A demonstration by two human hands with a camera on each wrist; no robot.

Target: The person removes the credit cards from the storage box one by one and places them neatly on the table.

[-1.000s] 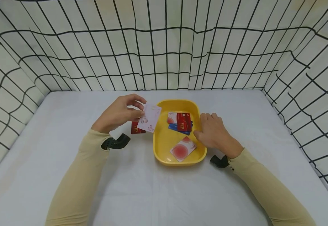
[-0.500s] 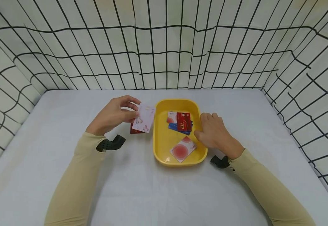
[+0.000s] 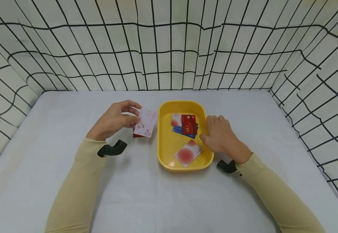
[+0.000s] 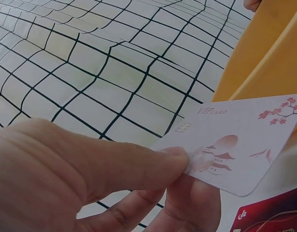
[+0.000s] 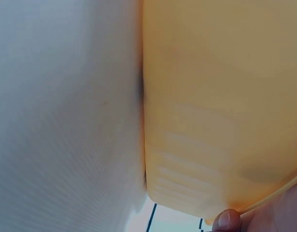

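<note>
In the head view my left hand [image 3: 115, 118] pinches a pale pink VIP card [image 3: 146, 122] between thumb and fingers, just left of the yellow tray [image 3: 162, 155]. The left wrist view shows the card's [image 4: 235, 145] printed pagodas, chip and blossom branch. A red card [image 4: 274, 212] lies below it, mostly covered in the head view. My right hand [image 3: 222, 137] grips the tray's right rim, thumb over the inner side. From the right wrist, the tray's outer wall [image 5: 211, 96] fills much of the view, and a fingertip touches it under the rim.
Inside the tray lie a red VIP card [image 3: 188, 124], a blue card [image 3: 178, 130] partly under it, a white card with a red pattern [image 3: 176, 120], and another such card [image 3: 188, 153] nearer me. Black-lined white walls [image 3: 169, 48] enclose the white table [image 3: 163, 200].
My left hand has drawn the pale card leftward, away from the tray's left rim and over the red card on the table. The right hand keeps its place on the tray.
</note>
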